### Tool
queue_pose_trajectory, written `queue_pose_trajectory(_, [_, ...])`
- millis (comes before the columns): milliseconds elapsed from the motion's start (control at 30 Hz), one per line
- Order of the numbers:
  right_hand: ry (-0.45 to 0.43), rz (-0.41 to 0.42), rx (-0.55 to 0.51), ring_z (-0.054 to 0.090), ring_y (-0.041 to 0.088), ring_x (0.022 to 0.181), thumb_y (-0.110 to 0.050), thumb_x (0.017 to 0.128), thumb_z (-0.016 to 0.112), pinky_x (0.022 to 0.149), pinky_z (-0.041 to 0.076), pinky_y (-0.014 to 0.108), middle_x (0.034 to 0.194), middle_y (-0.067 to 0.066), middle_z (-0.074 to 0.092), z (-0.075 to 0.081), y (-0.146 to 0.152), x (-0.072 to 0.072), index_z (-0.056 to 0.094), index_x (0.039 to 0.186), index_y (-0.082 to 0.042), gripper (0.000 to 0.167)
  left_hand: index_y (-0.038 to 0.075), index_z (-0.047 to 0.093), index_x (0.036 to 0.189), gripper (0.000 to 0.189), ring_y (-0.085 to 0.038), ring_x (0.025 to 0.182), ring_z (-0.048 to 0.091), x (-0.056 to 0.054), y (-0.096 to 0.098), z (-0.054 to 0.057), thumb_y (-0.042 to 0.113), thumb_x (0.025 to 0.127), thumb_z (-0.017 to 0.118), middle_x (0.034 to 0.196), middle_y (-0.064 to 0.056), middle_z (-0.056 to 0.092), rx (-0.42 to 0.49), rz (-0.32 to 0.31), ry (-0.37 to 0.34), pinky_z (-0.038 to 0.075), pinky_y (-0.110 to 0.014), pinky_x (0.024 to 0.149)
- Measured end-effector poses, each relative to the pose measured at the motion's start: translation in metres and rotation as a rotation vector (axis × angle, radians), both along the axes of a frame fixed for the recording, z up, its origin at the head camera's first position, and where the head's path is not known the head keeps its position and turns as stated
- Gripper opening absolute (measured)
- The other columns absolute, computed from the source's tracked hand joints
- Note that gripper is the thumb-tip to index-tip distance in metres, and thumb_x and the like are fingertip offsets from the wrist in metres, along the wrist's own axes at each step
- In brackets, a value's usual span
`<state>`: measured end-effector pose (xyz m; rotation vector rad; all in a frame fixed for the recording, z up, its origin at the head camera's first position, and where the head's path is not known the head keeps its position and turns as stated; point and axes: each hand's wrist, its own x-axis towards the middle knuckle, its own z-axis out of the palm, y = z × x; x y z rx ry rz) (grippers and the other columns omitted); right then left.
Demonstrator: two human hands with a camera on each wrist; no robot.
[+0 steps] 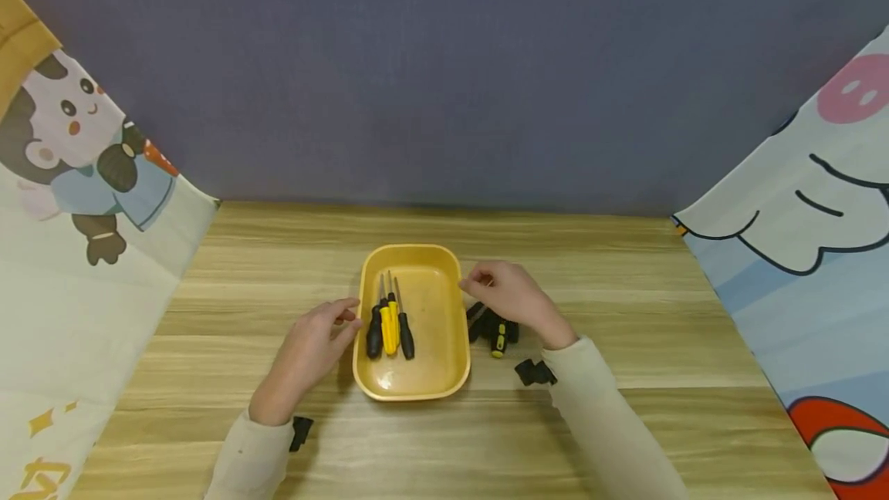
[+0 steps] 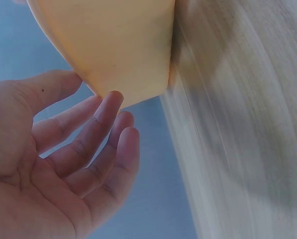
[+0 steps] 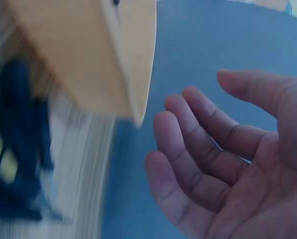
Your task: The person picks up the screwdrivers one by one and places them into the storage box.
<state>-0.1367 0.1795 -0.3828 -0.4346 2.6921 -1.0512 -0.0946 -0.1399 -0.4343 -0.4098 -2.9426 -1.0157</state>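
A yellow plastic tray point(image 1: 437, 361) stands on the wooden table, seen from above in the head view. Several screwdrivers lie side by side in its left half: a black-handled one point(image 1: 374, 334), yellow-handled ones point(image 1: 387, 330) and another black-handled one point(image 1: 406, 336). At the tray's left rim, my left hand point(image 1: 316, 342) touches the edge with thumb and forefinger, the other fingers loosely bent. My right hand point(image 1: 510, 293) hovers by the right rim; in the right wrist view its relaxed fingers hold nothing and stand apart from the tray point(image 3: 73, 50).
Beneath the right hand, beside the tray, lies a cluster of dark tools, partly hidden, including a black-and-yellow handle point(image 1: 499, 339). Black straps point(image 1: 535, 373) show near the wrists. A dark blue-grey panel point(image 1: 444, 99) rises behind the table point(image 1: 278, 222), with printed cloths at both sides.
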Motion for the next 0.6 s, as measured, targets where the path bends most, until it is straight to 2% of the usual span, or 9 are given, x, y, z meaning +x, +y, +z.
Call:
queue_pose_trajectory(100, [0.013, -0.042, 0.008, 0.059, 0.016, 0.078, -0.035, 0.101, 0.061, 0.069, 0.051, 0.036, 0.091, -0.003, 0.067, -0.005, 0.022, 0.004, 0.072, 0.096, -0.016, 0.022, 0.003, 0.061, 0.134, 0.041, -0.028, 0.096, 0.067, 0.0, 0.001, 0.0, 0.018, 0.097, 0.069, 0.108, -0.009, 0.07, -0.005, 0.003, 0.002, 0.058, -0.047, 0.081])
queue_pose_trajectory(333, [-0.012, -0.118, 0.036, 0.061, 0.023, 0.079, -0.033, 0.101, 0.061, 0.061, 0.05, 0.035, 0.092, 0.004, 0.068, -0.02, 0.058, 0.012, 0.072, 0.099, -0.009, 0.027, 0.003, 0.061, 0.134, 0.04, -0.027, 0.095, 0.067, 0.001, 0.002, -0.001, 0.018, 0.097, 0.068, 0.107, -0.008, 0.07, -0.005, 0.009, 0.0, 0.059, -0.046, 0.08])
queue_pose_trajectory(467, [-0.005, -0.138, 0.065, 0.06, 0.019, 0.08, -0.033, 0.101, 0.06, 0.064, 0.05, 0.035, 0.093, 0.005, 0.068, -0.027, 0.069, 0.014, 0.072, 0.1, -0.005, 0.03, 0.004, 0.061, 0.134, 0.041, -0.027, 0.095, 0.067, 0.001, 0.002, -0.001, 0.018, 0.097, 0.068, 0.107, -0.008, 0.069, -0.005, 0.013, -0.001, 0.059, -0.045, 0.081])
queue_pose_trajectory(600, [-0.025, -0.158, 0.082, 0.057, 0.018, 0.072, -0.029, 0.101, 0.06, 0.061, 0.049, 0.034, 0.092, 0.008, 0.069, -0.037, 0.072, 0.013, 0.072, 0.099, -0.003, 0.028, 0.003, 0.061, 0.134, 0.041, -0.027, 0.095, 0.067, 0.001, 0.002, -0.001, 0.018, 0.097, 0.068, 0.107, -0.009, 0.07, -0.004, 0.008, 0.006, 0.059, -0.046, 0.08])
